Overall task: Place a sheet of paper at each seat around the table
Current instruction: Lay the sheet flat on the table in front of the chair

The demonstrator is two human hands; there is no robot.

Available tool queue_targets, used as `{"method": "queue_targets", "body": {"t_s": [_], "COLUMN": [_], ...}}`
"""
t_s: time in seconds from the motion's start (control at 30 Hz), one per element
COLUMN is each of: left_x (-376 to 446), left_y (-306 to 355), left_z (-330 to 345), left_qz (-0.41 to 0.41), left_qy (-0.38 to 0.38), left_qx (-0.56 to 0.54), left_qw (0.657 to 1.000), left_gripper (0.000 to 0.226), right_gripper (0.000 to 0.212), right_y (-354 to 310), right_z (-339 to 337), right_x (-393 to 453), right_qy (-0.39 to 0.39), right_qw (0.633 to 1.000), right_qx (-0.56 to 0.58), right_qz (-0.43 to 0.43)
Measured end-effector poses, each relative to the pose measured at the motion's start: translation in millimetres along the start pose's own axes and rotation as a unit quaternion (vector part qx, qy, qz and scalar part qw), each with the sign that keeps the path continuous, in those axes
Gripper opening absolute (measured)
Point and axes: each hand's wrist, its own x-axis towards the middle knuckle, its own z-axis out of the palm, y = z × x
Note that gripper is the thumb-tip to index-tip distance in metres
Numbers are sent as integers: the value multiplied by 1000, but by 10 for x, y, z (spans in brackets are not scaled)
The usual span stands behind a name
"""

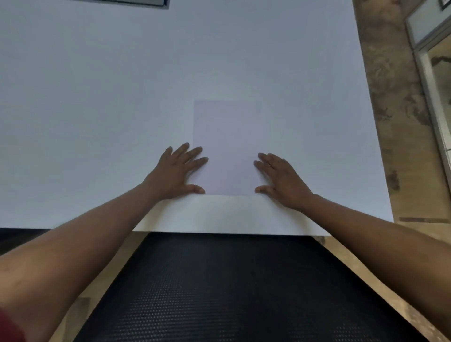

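Observation:
A plain white sheet of paper (225,136) lies flat on the white table (97,97), squared to the near edge. My left hand (178,171) lies flat at the sheet's lower left edge, its straight fingers spread and their tips on the paper. On the lower right edge my right hand (280,178) rests the same way, fingers straight, thumb near the bottom corner. Neither hand grips anything.
A black mesh chair back (231,288) stands just below the table's near edge, in front of me. The table's right edge runs along a patterned brown floor (395,109). A dark flat object (146,3) peeks in at the table's far side. A glass-framed door (436,73) is at far right.

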Motion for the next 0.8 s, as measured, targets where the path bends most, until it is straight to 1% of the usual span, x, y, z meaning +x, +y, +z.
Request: {"method": "queue_targets", "body": {"t_s": [0.23, 0.4, 0.57, 0.7, 0.8], "left_x": [222, 237, 272, 270, 261], "left_y": [-76, -108, -124, -122, -110], "left_z": [-92, -60, -64, -64, -55], "left_qz": [5, 13, 6, 4, 1], "left_qy": [17, 37, 28, 31, 28], "left_qx": [0, -10, -14, -22, -31], "left_qw": [1000, 999, 999, 999, 999], "left_gripper": [109, 114, 111, 116, 115], "right_gripper": [81, 81, 82, 81, 81], "right_y": [51, 72, 84, 81, 93], "right_z": [-63, -76, -68, -55, -35], "right_x": [123, 116, 116, 117, 123], "right_qy": [5, 7, 5, 5, 3], "right_qw": [1000, 1000, 1000, 1000, 1000], "right_qx": [16, 21, 26, 28, 27], "right_qz": [10, 8, 9, 12, 11]}}
